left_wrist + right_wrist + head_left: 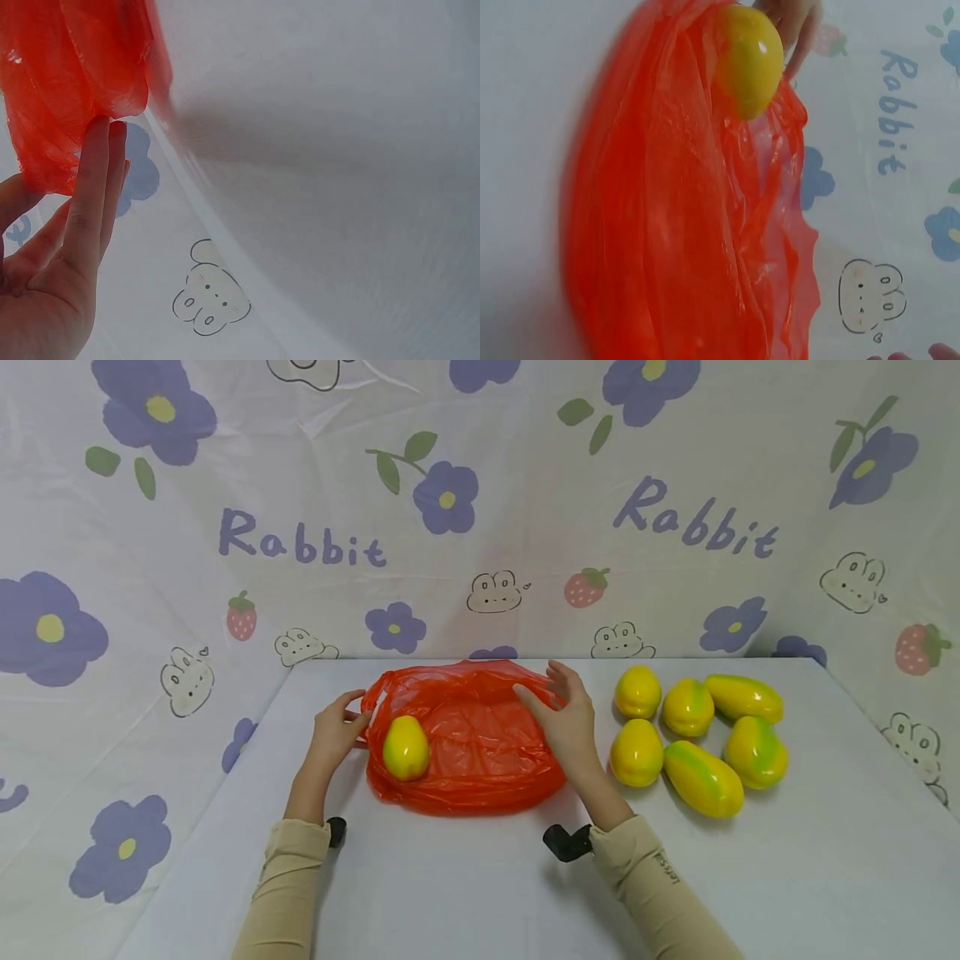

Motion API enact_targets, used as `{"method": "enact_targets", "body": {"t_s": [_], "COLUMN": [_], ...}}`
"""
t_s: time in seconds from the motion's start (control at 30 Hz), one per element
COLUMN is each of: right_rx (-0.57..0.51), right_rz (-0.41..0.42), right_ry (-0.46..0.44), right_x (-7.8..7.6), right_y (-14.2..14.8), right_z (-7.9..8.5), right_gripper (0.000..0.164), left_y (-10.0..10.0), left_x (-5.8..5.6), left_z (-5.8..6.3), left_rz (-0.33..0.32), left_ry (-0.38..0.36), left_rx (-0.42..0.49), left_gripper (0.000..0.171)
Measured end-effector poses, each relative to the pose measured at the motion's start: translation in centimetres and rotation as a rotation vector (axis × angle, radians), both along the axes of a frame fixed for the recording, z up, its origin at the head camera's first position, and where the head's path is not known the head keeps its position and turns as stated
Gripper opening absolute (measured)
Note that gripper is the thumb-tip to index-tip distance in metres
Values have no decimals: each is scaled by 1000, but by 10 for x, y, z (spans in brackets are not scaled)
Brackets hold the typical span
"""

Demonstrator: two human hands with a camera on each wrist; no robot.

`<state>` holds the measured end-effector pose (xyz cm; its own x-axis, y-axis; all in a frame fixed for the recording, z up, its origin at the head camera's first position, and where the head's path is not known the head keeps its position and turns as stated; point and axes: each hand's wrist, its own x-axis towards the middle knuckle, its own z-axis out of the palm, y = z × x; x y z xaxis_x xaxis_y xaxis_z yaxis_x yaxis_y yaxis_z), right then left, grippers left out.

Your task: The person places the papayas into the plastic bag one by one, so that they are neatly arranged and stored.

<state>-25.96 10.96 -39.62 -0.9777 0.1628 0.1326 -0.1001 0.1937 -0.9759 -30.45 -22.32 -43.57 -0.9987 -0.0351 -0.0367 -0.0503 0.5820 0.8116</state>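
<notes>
A red plastic bag (487, 727) lies on the table with its mouth spread wide. One glossy yellow-green papaya (407, 748) sits inside its left part; the right wrist view shows this papaya (754, 64) too. At the bag's left edge is my left hand (337, 727), its fingertips touching the film. In the left wrist view, the fingers (90, 195) are nearly straight against the bag (75, 82). My right hand (566, 718) is at the bag's right edge, thumb and fingers spread apart. Whether it touches the film I cannot tell; only its fingertips (937, 351) appear in the right wrist view.
Several more yellow-green papayas (703, 779) lie grouped on the white table (450, 885), right of the bag. Behind the table hangs a patterned cloth (525, 527) with flowers and rabbits. A black wrist camera (567, 842) sits beside the right sleeve.
</notes>
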Motion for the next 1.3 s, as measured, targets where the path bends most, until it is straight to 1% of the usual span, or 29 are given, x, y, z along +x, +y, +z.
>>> {"method": "enact_targets", "body": {"t_s": [0.17, 0.4, 0.63, 0.83, 0.93, 1.07, 1.17, 1.3], "right_rx": [7, 4, 40, 61, 54, 46, 57, 72], "right_rz": [-11, -48, -73, -134, -163, -192, -200, -212], "right_ry": [13, 12, -23, -59, -65, -73, -89, -88], "right_x": [-2, -2, 2, 0, -1, 0, 2, 4], "right_y": [10, 28, 49, 69, 77, 85, 90, 96], "right_z": [-2, -3, -1, -5, -7, -6, -4, -3], "right_gripper": [73, 74, 77, 77, 77, 77, 77, 77], "left_y": [0, 0, -1, -1, 0, 2, 2, 3], "left_x": [-1, 1, 0, -1, 0, 1, 2, 2], "left_z": [0, -1, -1, 0, 2, 4, 4, 4], "left_rz": [-10, -5, -4, -5, -12, -11, -4, -7], "left_ry": [26, 26, 32, 32, 32, 27, 21, 19], "left_rx": [-6, -26, -1, 0, -6, -5, -6, -7], "left_gripper": [51, 51, 51, 50, 50, 50, 50, 50]}}
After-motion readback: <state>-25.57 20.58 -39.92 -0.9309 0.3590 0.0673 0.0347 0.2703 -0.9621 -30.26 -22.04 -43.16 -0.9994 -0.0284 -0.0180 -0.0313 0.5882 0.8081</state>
